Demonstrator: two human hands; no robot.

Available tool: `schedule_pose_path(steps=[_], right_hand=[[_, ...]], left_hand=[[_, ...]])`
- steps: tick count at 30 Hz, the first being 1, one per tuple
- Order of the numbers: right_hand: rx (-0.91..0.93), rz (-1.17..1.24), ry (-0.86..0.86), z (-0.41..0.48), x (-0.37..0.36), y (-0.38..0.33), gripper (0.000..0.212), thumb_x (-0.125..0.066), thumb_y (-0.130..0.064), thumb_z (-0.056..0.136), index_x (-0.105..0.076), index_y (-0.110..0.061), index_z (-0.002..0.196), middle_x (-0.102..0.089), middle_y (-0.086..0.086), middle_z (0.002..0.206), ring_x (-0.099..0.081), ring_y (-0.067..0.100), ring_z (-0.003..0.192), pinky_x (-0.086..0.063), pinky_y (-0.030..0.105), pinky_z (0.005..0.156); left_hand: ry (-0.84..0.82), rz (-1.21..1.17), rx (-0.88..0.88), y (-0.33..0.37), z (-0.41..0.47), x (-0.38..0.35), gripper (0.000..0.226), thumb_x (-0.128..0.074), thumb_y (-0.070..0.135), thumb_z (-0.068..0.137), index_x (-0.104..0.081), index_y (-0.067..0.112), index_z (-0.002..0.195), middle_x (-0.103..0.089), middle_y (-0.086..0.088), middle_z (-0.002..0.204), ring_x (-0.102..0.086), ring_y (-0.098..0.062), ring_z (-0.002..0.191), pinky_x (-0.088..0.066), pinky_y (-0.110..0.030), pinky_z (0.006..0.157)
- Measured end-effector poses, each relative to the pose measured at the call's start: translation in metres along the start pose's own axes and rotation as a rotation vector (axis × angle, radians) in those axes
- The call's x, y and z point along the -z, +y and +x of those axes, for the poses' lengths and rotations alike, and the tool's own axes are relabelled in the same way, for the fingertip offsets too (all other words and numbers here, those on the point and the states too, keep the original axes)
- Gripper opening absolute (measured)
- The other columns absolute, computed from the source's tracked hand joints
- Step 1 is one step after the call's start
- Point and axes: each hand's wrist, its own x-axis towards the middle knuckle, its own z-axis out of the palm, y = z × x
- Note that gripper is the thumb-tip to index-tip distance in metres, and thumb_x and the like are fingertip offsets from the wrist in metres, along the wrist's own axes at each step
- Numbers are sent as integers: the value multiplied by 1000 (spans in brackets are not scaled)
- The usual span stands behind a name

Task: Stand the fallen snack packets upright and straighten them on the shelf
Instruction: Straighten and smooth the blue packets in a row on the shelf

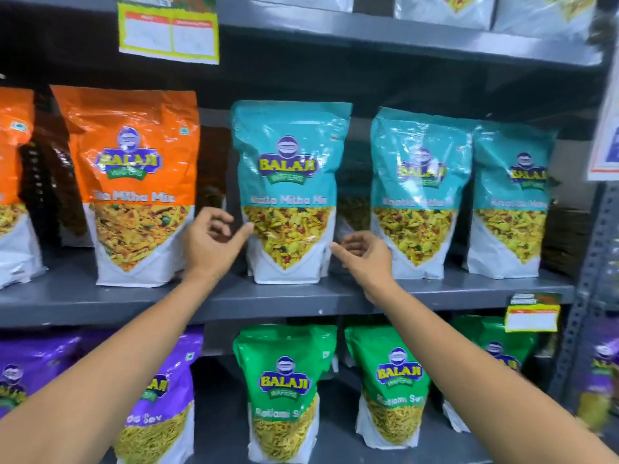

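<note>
A teal snack packet [289,192] stands upright on the middle grey shelf [268,298]. My left hand [212,244] is at its lower left edge, thumb tip touching the packet, fingers curled and apart, holding nothing. My right hand [363,254] is at its lower right edge, fingers loosely curled beside it, also without a grip. Two more teal packets [418,195] [510,202] stand upright to the right. An orange packet [137,185] stands upright to the left, and another orange one [15,182] is at the far left edge.
Dark packets [50,182] sit behind the orange ones. Below are purple packets [160,396] and green packets [284,390]. A yellow price tag [532,316] hangs on the shelf edge at right. A perforated metal upright [593,262] bounds the right side. Another shelf is above.
</note>
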Motion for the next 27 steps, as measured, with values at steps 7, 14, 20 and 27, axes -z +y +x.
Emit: schedule_pose_path(steps=[7,14,20,27], right_hand=[[250,-205,166,-12,90,9,12,-71,-22,80,-66,-14,74,-64,-6,64,-59,1,58,-45,11,59],[205,-206,371,48,173,19,16,-61,-23,90,-62,-7,92,-61,3,81,-57,20,77,-36,22,66],[31,-118,124,79,179,24,23,-49,-26,97,-59,-9,86,-55,2,77,-49,12,70,-35,26,69],[84,-123,188,91,186,27,11,-61,-24,91,-61,-14,85,-64,3,83,-56,17,76,-40,23,59]], left_hand=[[-98,146,-93,38,-66,-48,26,-74,32,73,-59,17,57,-58,5,49,-54,-8,53,-39,-13,53],[-254,-37,-12,93,-74,-158,16,-66,23,83,-70,11,93,-70,-2,81,-64,-10,74,-55,-28,77],[-140,-81,308,99,-53,-215,25,-58,21,91,-69,6,107,-71,-12,111,-63,-26,104,-45,-27,82],[-104,-170,388,87,-47,-217,11,-64,25,87,-71,19,82,-74,-8,92,-69,-28,91,-57,-48,84]])
